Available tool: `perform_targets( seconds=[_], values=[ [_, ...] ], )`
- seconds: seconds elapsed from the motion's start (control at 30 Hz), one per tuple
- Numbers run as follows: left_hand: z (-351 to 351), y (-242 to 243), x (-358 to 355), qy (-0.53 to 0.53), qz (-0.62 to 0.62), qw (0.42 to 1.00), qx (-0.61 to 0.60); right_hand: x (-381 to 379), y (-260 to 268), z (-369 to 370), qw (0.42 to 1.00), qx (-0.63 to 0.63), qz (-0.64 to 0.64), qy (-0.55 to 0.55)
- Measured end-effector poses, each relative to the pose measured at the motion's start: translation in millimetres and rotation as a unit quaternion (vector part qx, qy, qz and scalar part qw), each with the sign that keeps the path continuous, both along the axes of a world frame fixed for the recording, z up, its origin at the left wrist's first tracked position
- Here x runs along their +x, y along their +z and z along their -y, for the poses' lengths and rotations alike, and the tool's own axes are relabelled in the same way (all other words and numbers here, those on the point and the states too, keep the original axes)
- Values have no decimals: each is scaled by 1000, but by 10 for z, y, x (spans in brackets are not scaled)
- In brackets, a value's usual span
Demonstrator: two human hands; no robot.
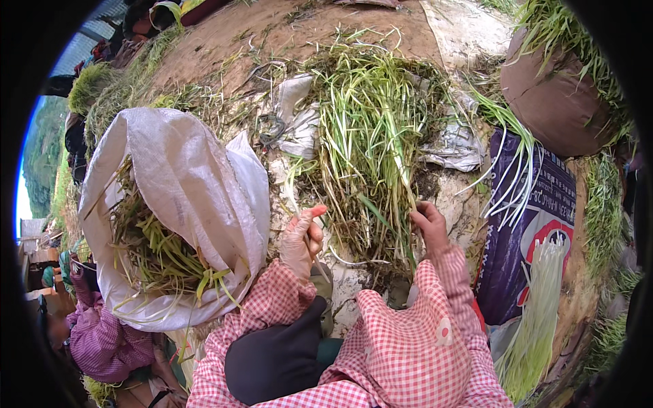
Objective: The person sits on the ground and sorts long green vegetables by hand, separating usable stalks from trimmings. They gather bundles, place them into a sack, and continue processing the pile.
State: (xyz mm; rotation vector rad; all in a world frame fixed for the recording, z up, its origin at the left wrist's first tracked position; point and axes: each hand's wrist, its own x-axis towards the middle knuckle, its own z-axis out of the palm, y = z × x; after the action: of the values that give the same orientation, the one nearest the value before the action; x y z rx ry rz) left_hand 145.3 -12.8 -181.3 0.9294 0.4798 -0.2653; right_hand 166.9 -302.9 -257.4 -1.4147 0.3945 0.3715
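Note:
My left hand [303, 239], which seems to wear a thin translucent glove with bare fingertips, pinches a pale slender stalk [317, 262]. Before me lies a tangled heap of long leafy vegetable stalks [365, 137], green and white with brown withered bits. At its right edge my right hand [432, 224] grips the lower end of a stalk [403, 168] with thumb and fingers. To the right, a bundle of whitish stalks [543, 296] lies on a purple printed sack [510, 255]. A few white stems with green leaves [515, 148] lie across the sack's far end.
A white woven sack [178, 148] with its mouth towards me holds leafy scraps [163, 250] on the left. Past it sits a person in a purple checked top [109, 336]. A brown rounded bundle [553, 97] bounds the far right. Trimmings litter the earthen ground [306, 33].

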Motion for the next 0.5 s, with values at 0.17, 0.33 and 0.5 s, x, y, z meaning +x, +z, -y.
perform_targets(
  seconds=[0.17,0.33,0.5],
  values=[
    [95,-27,-27,-56,18,998,4,-246,186,-246,986,-7,-69,152],
    [67,-61,-33,-21,-25,999,27,-379,200,-545,960,118,-52,250],
    [136,-215,-98,-64,-110,991,30,-584,140,-740,913,220,-75,336]
  ],
)
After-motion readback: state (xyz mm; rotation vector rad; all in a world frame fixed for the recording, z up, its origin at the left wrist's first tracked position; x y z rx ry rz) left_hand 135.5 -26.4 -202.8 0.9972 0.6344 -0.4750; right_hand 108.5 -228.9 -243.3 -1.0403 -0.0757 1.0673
